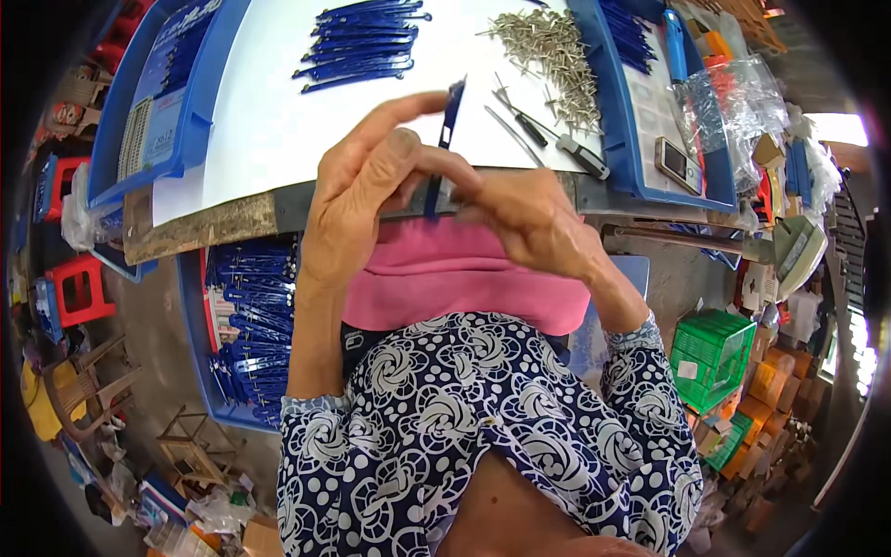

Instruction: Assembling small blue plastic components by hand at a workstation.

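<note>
Upright over the table's front edge stands a narrow dark blue strip (451,113) with a small pale slot. My left hand (357,186) is closed on it, the index finger against its upper part and other fingers lower down. Close by, my right hand (536,218) has its fingers drawn together near the strip's lower end; motion blurs the tips and hides what they hold, if anything. Ahead on the white sheet (269,111), similar blue strips (362,42) lie in a stack. To their right is a heap of small metal pins with flat heads (548,60).
A screwdriver (583,156) and thin tools (516,135) lie before the heap. Blue trays flank the sheet, left (198,139) and right (624,130); the right one holds a phone-like device (678,165). Below left, a bin holds many strips (260,325). Pink cloth (473,297) covers my lap.
</note>
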Tool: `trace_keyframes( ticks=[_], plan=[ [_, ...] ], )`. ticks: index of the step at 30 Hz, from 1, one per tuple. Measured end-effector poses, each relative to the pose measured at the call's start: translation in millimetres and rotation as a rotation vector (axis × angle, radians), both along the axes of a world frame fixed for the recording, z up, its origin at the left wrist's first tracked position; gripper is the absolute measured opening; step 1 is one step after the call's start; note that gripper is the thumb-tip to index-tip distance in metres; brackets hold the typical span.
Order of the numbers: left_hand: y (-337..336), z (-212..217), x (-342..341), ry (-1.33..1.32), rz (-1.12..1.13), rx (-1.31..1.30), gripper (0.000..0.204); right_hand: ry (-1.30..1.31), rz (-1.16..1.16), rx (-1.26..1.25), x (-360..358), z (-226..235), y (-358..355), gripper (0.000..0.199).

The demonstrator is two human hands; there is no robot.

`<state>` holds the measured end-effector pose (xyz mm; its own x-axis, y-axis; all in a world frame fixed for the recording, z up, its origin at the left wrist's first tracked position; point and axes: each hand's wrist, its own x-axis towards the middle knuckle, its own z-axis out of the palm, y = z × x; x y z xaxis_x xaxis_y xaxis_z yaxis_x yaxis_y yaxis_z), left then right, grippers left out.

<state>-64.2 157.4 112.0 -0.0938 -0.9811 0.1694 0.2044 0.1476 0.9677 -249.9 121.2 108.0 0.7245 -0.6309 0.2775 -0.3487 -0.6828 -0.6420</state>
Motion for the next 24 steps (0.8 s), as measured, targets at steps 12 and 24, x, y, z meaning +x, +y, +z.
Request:
trace_keyframes(
  ticks=[12,24],
  plan=[
    [5.3,16.8,-1.4,0.029,-0.131,0.045,0.058,0.055,0.027,-0.091,-8.3,21.4,1.1,0.022],
    [-5.6,9.7,-9.5,0.028,-0.011,-0.098,0.062,-0.13,0.005,-0.074,-11.4,1.3,4.3,0.02]
  ],
)
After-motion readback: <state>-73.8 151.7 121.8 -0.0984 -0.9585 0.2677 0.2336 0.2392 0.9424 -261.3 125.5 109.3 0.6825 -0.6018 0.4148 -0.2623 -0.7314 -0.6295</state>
